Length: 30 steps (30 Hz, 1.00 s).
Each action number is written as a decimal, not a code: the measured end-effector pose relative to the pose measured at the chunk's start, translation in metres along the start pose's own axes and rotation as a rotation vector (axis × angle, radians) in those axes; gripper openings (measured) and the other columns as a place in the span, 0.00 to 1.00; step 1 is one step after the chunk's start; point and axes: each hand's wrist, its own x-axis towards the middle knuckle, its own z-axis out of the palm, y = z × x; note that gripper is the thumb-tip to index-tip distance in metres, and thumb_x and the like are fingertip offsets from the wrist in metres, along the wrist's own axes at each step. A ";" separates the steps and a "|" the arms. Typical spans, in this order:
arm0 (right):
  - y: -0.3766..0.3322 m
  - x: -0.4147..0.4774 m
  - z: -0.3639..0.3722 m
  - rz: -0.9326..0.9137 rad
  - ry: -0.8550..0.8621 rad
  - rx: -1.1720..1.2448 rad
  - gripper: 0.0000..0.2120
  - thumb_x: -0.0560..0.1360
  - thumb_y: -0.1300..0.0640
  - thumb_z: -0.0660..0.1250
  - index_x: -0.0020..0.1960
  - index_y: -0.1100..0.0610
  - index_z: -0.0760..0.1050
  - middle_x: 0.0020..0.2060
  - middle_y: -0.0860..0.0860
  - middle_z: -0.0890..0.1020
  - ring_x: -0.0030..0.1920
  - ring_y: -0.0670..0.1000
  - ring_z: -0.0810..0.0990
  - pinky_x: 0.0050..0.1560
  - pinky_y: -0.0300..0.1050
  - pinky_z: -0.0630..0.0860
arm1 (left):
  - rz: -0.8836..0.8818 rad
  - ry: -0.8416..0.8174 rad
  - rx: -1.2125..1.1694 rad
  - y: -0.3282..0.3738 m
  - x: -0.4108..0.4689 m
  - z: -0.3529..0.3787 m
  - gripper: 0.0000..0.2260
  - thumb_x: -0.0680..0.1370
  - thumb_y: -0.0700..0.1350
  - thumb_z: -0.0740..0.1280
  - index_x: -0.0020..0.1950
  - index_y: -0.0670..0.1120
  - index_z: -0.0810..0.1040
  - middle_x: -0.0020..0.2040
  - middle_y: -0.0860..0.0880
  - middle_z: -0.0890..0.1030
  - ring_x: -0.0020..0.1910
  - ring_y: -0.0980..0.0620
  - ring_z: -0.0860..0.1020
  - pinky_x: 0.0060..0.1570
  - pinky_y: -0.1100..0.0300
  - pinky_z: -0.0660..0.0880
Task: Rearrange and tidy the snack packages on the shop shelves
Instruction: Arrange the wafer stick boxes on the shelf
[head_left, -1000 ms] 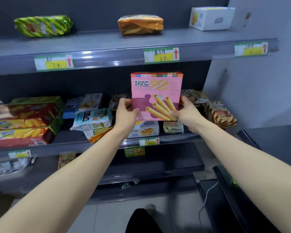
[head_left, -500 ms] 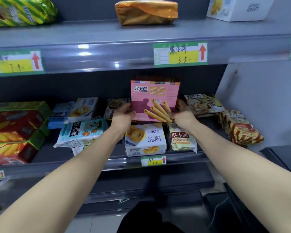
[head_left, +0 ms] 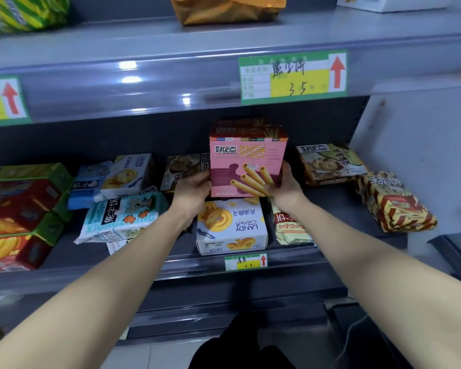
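Observation:
A pink egg-roll box (head_left: 246,158) stands upright deep inside the middle shelf (head_left: 250,265), held from both sides. My left hand (head_left: 193,189) grips its lower left edge and my right hand (head_left: 286,186) grips its lower right edge. Just in front of it lies a white Landy cookie box (head_left: 230,227), flat on the shelf. A beige snack bag (head_left: 290,225) lies to the right of that box, partly under my right forearm. Whether the pink box's bottom touches the shelf is hidden.
On the middle shelf lie a light blue bear-biscuit bag (head_left: 120,217), red and green boxes (head_left: 19,214) at the left, and a red-striped bag (head_left: 394,203) at the right. The upper shelf (head_left: 171,75) overhangs close above. A dark counter edge (head_left: 455,251) is at right.
Both hands have carried the pink box from in front of the shelf edge down and back into the middle shelf, behind the white cookie box. The camera has moved closer.

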 end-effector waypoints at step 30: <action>0.017 0.000 -0.020 0.074 0.092 -0.215 0.37 0.76 0.59 0.62 0.76 0.47 0.44 0.66 0.55 0.73 0.64 0.61 0.73 0.64 0.57 0.71 | -0.060 -0.089 0.980 -0.012 -0.009 0.065 0.51 0.69 0.52 0.72 0.76 0.49 0.36 0.68 0.43 0.61 0.67 0.41 0.61 0.66 0.48 0.58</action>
